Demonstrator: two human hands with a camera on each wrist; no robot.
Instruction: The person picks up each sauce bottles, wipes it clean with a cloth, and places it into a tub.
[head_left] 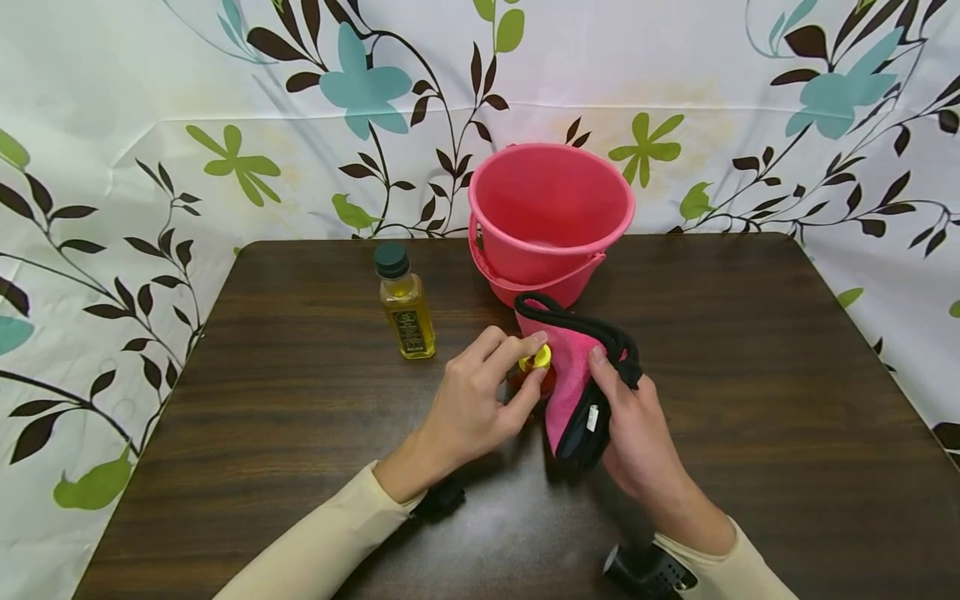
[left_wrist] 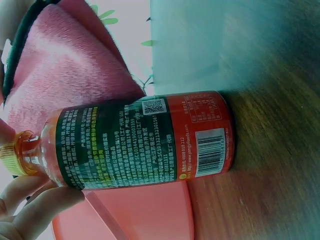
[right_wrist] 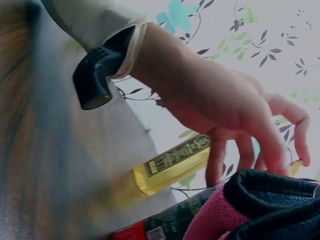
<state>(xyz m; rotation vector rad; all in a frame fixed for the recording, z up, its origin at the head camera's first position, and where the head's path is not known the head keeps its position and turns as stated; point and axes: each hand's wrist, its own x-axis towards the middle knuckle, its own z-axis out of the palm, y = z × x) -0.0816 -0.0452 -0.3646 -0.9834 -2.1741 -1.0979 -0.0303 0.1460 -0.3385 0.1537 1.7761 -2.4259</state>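
A bottle with a green and red printed label and a yellow cap is upright on the table, its body mostly hidden in the head view. My left hand pinches the cap between thumb and fingers. My right hand grips a folded pink cloth with dark edging and a small white tag, its thumb on the near side. Right beside the bottle hangs the cloth; whether they touch I cannot tell. In the right wrist view the cloth covers part of the bottle.
Behind the cloth, a pink bucket with its handle lowered stands at the back of the dark wooden table. To the left is a glass bottle of yellow oil with a dark green cap. A leaf-patterned curtain hangs behind.
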